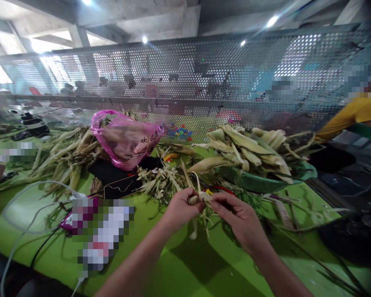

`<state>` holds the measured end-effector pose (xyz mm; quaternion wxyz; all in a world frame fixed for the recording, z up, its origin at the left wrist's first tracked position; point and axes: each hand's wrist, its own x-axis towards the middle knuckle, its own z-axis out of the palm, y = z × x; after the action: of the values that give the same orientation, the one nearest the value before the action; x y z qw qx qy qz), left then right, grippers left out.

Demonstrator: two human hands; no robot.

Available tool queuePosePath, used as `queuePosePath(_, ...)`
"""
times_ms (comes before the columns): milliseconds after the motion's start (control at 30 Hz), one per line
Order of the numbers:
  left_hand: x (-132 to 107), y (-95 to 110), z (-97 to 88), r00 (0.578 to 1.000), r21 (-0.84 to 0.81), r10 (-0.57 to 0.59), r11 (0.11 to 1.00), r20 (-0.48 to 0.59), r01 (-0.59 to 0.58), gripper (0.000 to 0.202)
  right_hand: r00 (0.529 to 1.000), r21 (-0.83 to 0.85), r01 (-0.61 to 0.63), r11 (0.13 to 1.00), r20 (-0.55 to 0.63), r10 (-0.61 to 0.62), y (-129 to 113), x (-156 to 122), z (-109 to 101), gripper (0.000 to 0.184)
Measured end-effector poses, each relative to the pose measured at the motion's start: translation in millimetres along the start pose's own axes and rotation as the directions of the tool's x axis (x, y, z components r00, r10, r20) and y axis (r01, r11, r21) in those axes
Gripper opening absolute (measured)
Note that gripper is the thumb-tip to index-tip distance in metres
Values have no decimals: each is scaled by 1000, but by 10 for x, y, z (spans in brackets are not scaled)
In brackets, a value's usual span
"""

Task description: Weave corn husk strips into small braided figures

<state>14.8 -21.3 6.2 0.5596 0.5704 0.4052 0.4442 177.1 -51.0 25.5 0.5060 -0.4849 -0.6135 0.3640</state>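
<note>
Strips of pale corn husk (205, 197) are pinched between my two hands, just above the green table. My left hand (182, 206) is closed on the husk strips from the left, thumb on top. On the other side, my right hand (235, 214) pinches them with thumb and forefinger. Loose strip ends stick up above the fingers and hang below them. Behind my left hand lies a heap of small folded husk pieces (157, 181). A green basket (266, 181) heaped with dry corn husks (250, 148) stands beyond my right hand.
A pink plastic bag (126, 140) rests beside more husks (71, 159) at the left. Nearer are a dark phone (122, 187), a purple power strip (77, 216) and white cables (21, 210). A perforated metal screen (173, 82) rises behind the table. A person in a yellow sleeve (343, 117) sits at right.
</note>
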Motion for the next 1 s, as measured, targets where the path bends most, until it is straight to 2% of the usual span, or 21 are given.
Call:
queuePosePath(200, -12, 65, -68, 999, 159, 37, 987, 8, -38, 12, 975, -289, 201, 936, 151, -162, -131, 25, -85, 21)
queuePosePath(400, 3, 65, -167, 998, 266, 47, 962, 51, -60, 12, 938, -371, 275, 887, 306, -163, -162, 37, -169, 18)
queuePosePath(667, -32, 92, -178, 994, 431, 73, 897, 86, -103, 12, 911, -515, 387, 765, 342, -231, -168, 14, -122, 16)
queuePosePath(833, -54, 141, -180, 988, 502, 74, 855, 135, -133, 13, 896, -586, 422, 692, 384, -221, -174, 10, -98, 16)
queuePosePath(1000, -65, 159, -187, 980, 499, 89, 850, 178, -168, 10, 892, -593, 430, 681, 396, -218, -150, 4, -112, 15)
